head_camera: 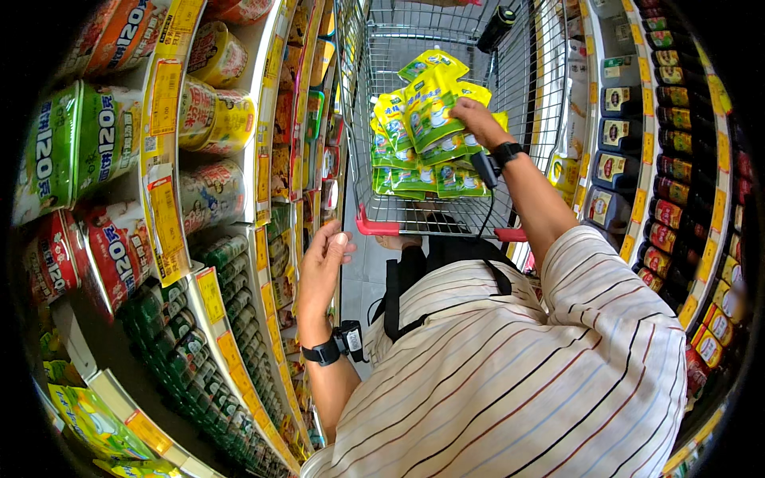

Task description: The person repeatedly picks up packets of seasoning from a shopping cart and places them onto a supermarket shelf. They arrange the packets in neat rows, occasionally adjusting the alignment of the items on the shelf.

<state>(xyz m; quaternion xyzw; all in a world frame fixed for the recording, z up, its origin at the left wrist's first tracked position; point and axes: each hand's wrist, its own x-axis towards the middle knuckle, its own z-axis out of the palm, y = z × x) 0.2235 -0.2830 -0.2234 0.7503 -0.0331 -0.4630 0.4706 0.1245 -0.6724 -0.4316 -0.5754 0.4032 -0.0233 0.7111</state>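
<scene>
A metal wire shopping cart (418, 226) with red corner pieces on its handle stands in front of me. Several yellow-green plastic pouches (397, 184) lie heaped inside it. My right hand (478, 120) grips the right edge of the uppermost pouch (431, 107), which rests on or just over the heap; whether it touches the others is unclear. Off to the left of the handle, my left hand (326, 254) hangs in the air with loosely bent fingers and nothing in it. Each wrist wears a black strap with a small device.
Shelves with instant noodle cups (221, 119) and rows of dark green cans (197, 364) line my left. On the right are shelves of dark-capped jars (666, 212) and dark jugs (612, 167). A black cylindrical object (497, 28) is at the cart's far right. Grey floor tiles (361, 287) show below.
</scene>
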